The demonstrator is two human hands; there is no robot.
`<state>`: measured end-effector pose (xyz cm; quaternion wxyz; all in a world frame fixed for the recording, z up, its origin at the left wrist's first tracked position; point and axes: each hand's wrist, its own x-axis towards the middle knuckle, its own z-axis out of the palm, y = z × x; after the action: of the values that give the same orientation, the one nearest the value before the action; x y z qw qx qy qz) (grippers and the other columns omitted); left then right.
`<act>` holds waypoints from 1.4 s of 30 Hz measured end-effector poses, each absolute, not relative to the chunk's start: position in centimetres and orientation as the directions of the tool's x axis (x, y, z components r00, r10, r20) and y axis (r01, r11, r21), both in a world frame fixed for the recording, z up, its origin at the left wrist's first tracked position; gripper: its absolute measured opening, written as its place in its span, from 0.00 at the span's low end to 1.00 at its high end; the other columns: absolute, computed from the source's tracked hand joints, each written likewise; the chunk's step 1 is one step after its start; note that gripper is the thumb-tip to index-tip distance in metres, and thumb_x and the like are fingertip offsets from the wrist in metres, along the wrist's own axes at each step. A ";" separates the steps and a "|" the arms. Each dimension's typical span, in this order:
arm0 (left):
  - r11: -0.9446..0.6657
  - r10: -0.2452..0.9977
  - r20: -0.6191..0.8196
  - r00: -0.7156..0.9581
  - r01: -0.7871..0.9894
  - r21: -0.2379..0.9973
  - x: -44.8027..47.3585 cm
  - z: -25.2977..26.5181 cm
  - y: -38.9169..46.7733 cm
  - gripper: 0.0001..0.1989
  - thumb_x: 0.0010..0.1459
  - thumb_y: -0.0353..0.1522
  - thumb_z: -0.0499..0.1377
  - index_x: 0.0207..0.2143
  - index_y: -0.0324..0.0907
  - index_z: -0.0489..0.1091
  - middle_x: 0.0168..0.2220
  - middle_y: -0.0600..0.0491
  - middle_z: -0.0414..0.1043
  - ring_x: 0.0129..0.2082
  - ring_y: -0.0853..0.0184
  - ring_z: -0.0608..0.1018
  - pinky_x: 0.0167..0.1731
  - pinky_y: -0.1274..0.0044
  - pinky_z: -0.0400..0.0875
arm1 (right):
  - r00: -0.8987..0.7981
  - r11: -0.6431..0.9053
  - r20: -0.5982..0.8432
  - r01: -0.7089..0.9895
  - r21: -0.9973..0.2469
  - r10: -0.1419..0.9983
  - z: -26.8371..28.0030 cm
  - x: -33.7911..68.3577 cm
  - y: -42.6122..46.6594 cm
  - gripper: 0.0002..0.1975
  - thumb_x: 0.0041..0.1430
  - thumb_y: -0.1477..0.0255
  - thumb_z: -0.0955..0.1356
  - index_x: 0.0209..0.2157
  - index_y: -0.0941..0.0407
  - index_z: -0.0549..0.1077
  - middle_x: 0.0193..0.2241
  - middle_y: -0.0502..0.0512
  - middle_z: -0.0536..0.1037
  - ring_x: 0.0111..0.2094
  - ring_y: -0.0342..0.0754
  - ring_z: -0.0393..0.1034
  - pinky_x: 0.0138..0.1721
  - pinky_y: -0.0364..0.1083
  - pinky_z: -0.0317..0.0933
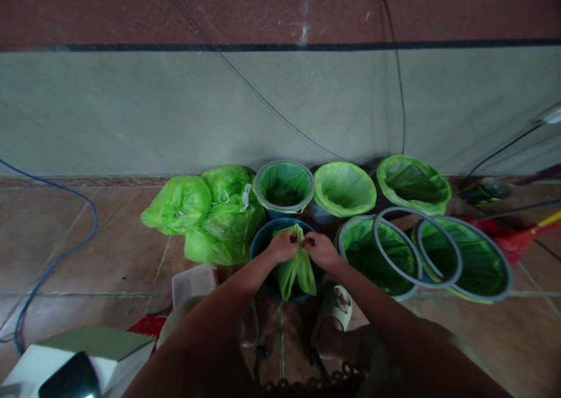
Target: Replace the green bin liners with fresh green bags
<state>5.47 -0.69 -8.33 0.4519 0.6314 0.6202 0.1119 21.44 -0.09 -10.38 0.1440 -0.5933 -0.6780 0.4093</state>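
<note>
Both my hands meet over a dark blue bin (258, 237) between my feet. My left hand (284, 245) pinches the gathered neck of a light green garbage bag (291, 276), and my right hand (319, 249) grips the same neck from the other side. A white tie (298, 229) sticks up between the fingers. The bag's lower part hangs at the bin's mouth; how far it reaches inside is hidden. Just behind stands a bin with a grey rim (284, 163), lined in green.
Tied green bags (188, 202) lie to the left by the wall. Lined bins (346, 184) stand behind and right, with a loose grey ring (458, 263) across two. A clear plastic container (193, 281), a white box (87, 351) and a blue cable (94, 211) are at left.
</note>
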 end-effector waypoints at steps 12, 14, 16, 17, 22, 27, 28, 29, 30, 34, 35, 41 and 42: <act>0.069 0.797 -0.565 0.215 0.896 0.438 5.1 -7.4 -1.7 0.13 0.54 0.30 0.57 0.40 0.35 0.76 0.39 0.39 0.79 0.41 0.53 0.81 0.40 0.71 0.73 | -0.132 -0.011 -0.204 0.816 -0.578 0.970 -6.5 22.8 0.9 0.15 0.59 0.75 0.61 0.40 0.54 0.78 0.34 0.54 0.81 0.34 0.48 0.74 0.37 0.44 0.61; 0.075 0.811 -0.559 0.174 0.916 0.394 4.3 -7.0 -0.7 0.12 0.53 0.27 0.56 0.37 0.36 0.77 0.39 0.40 0.79 0.42 0.53 0.80 0.41 0.70 0.73 | -0.102 0.006 -0.149 0.844 -0.536 0.984 -6.4 23.2 1.0 0.15 0.60 0.74 0.62 0.40 0.53 0.80 0.37 0.55 0.81 0.37 0.50 0.74 0.40 0.46 0.62; 0.092 0.826 -0.550 0.127 0.931 0.353 3.1 -6.4 0.3 0.12 0.53 0.27 0.55 0.36 0.38 0.78 0.39 0.42 0.79 0.43 0.55 0.80 0.41 0.71 0.72 | -0.076 0.021 -0.080 0.840 -0.542 0.994 -6.3 23.6 1.0 0.14 0.59 0.74 0.63 0.38 0.53 0.81 0.40 0.56 0.81 0.38 0.50 0.74 0.43 0.46 0.63; 0.107 0.833 -0.545 0.098 0.937 0.332 2.5 -6.2 0.8 0.12 0.53 0.27 0.55 0.36 0.38 0.78 0.40 0.42 0.79 0.43 0.55 0.80 0.41 0.72 0.72 | -0.067 0.032 -0.041 0.824 -0.565 0.997 -6.3 23.8 1.0 0.13 0.58 0.74 0.64 0.37 0.53 0.81 0.40 0.56 0.81 0.39 0.50 0.74 0.44 0.46 0.63; 0.211 0.856 -0.514 -0.064 0.949 0.235 0.6 -5.3 1.9 0.16 0.57 0.29 0.52 0.42 0.36 0.77 0.45 0.38 0.78 0.47 0.53 0.79 0.41 0.70 0.72 | -0.031 0.124 0.146 0.715 -0.689 0.989 -5.6 23.7 0.7 0.10 0.57 0.73 0.65 0.32 0.54 0.81 0.40 0.56 0.79 0.42 0.49 0.73 0.50 0.46 0.64; 0.323 0.844 -0.496 -0.204 0.932 0.165 -0.8 -5.1 2.2 0.16 0.59 0.29 0.51 0.44 0.35 0.75 0.46 0.37 0.78 0.48 0.54 0.79 0.42 0.73 0.72 | -0.105 0.180 0.150 0.704 -0.687 0.983 -4.7 23.8 0.1 0.10 0.56 0.74 0.65 0.31 0.54 0.80 0.39 0.56 0.78 0.40 0.48 0.73 0.46 0.45 0.65; 0.341 0.848 -0.475 -0.234 0.928 0.151 -1.1 -5.1 2.2 0.16 0.60 0.28 0.51 0.45 0.34 0.75 0.47 0.37 0.77 0.49 0.54 0.79 0.43 0.73 0.72 | -0.152 0.186 0.109 0.726 -0.662 0.982 -4.7 24.0 0.0 0.10 0.56 0.75 0.65 0.31 0.54 0.80 0.39 0.55 0.78 0.39 0.47 0.73 0.45 0.45 0.64; 0.353 0.855 -0.449 -0.259 0.925 0.140 -1.4 -5.1 2.2 0.16 0.60 0.28 0.51 0.46 0.34 0.74 0.47 0.37 0.77 0.49 0.54 0.79 0.43 0.73 0.72 | -0.209 0.196 0.054 0.755 -0.626 0.976 -4.8 24.2 -0.2 0.11 0.56 0.76 0.65 0.31 0.54 0.80 0.38 0.55 0.78 0.38 0.47 0.73 0.44 0.44 0.64; 0.360 0.864 -0.421 -0.276 0.923 0.133 -1.6 -5.0 2.2 0.17 0.60 0.27 0.50 0.46 0.34 0.74 0.47 0.37 0.77 0.49 0.54 0.79 0.44 0.73 0.72 | -0.267 0.212 -0.010 0.786 -0.581 0.964 -4.9 24.4 -0.4 0.11 0.55 0.77 0.65 0.32 0.54 0.80 0.38 0.54 0.78 0.38 0.47 0.73 0.43 0.44 0.63; 0.368 0.897 -0.320 -0.306 0.918 0.152 -1.6 -4.8 1.9 0.18 0.62 0.27 0.47 0.47 0.36 0.73 0.45 0.39 0.78 0.48 0.54 0.79 0.44 0.71 0.73 | -0.438 0.311 -0.256 0.855 -0.414 0.862 -5.9 24.8 -1.3 0.11 0.54 0.78 0.66 0.32 0.54 0.81 0.37 0.54 0.78 0.38 0.48 0.72 0.39 0.44 0.61; 0.375 0.900 -0.299 -0.317 0.913 0.159 -1.4 -4.7 1.9 0.18 0.63 0.28 0.46 0.48 0.36 0.72 0.45 0.39 0.78 0.48 0.55 0.79 0.44 0.71 0.73 | -0.471 0.340 -0.303 0.853 -0.397 0.829 -6.0 24.8 -1.6 0.11 0.53 0.79 0.66 0.31 0.53 0.81 0.37 0.54 0.78 0.38 0.48 0.72 0.39 0.43 0.60; 0.434 0.883 -0.280 -0.377 0.883 0.180 -1.1 -4.6 1.8 0.17 0.64 0.31 0.48 0.46 0.37 0.73 0.45 0.40 0.78 0.47 0.55 0.79 0.45 0.71 0.72 | -0.553 0.456 -0.248 0.816 -0.356 0.796 -4.3 23.8 -2.5 0.13 0.57 0.77 0.63 0.30 0.54 0.80 0.49 0.56 0.73 0.38 0.46 0.71 0.39 0.44 0.61; 0.441 0.879 -0.287 -0.382 0.878 0.183 -1.1 -4.7 1.8 0.17 0.64 0.31 0.47 0.46 0.37 0.73 0.45 0.40 0.78 0.47 0.55 0.79 0.45 0.71 0.72 | -0.567 0.486 -0.191 0.803 -0.345 0.802 -3.7 23.5 -2.8 0.14 0.59 0.76 0.62 0.31 0.54 0.80 0.52 0.56 0.72 0.39 0.47 0.71 0.41 0.45 0.61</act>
<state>-1.13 1.78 -4.71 0.1728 0.5284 0.8312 0.0005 23.50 -2.77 -3.66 -0.0021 -0.4655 -0.8619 0.2011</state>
